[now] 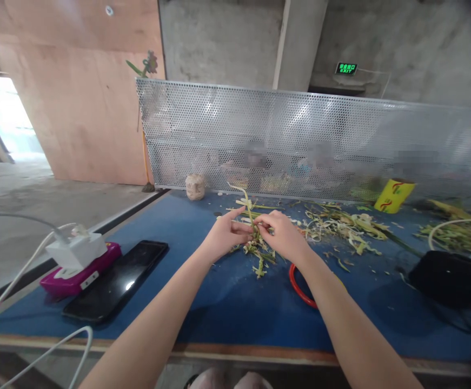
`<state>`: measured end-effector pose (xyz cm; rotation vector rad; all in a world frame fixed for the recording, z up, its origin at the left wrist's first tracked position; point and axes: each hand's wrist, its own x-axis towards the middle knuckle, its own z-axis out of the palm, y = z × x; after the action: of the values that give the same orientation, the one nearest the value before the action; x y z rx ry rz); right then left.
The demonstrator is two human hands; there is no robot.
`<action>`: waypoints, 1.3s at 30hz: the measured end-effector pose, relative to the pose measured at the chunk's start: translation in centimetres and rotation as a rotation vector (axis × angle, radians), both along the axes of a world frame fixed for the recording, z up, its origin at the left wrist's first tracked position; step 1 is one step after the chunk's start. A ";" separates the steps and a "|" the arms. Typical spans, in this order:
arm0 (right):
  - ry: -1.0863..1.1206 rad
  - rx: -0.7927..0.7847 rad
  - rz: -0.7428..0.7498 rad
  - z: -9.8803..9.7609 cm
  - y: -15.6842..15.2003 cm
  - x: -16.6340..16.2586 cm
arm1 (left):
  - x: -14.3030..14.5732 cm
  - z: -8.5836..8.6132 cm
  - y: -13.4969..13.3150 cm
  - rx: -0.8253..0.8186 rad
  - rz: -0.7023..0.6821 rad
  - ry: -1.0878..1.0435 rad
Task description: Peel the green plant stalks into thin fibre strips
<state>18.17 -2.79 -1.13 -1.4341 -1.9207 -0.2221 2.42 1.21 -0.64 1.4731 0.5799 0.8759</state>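
A thin pale green plant stalk (245, 195) rises from between my hands, bent over at its upper end. My left hand (226, 236) has its thumb and fingers around the stalk from the left. On the other side, the fingertips of my right hand (278, 229) pinch the same stalk lower down. Just beneath, a small pile of leafy scraps (260, 266) lies on the blue tabletop (227, 313). My fingers partly hide the stalk's lower part. Near my right forearm lies a red ring (299, 289), partly covered by the arm.
A purple power strip (109, 258) with a white charger (77, 249) and a black phone (117, 283) lie left. Plant peelings (340, 224), a yellow packet (395, 195) and a black object (450, 278) are right. A perforated metal screen (235, 119) bounds the back; a beige roll (195, 187) stands before it.
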 end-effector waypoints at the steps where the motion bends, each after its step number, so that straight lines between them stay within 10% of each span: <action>1: -0.024 0.020 0.001 0.0 0.0 -0.1 | 0.0 0.0 0.0 -0.004 0.008 0.000; 11: -0.009 0.083 0.064 0.1 -0.2 -0.7 | 0.0 0.3 -0.1 0.118 0.081 0.135; 20: 0.029 -0.170 0.099 1.0 -1.0 0.9 | -0.6 0.2 0.6 0.329 0.369 0.304; 26: 0.251 -0.218 0.400 1.4 -1.2 -0.2 | -0.1 0.1 0.1 0.411 0.247 0.359; 39: 0.551 -0.281 0.330 1.1 -0.9 0.3 | 0.1 -0.2 -0.2 0.295 0.016 0.146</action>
<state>18.50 -3.72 0.01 -1.1601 -1.7217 0.5615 2.47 1.02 -0.86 1.8133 0.5884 0.8997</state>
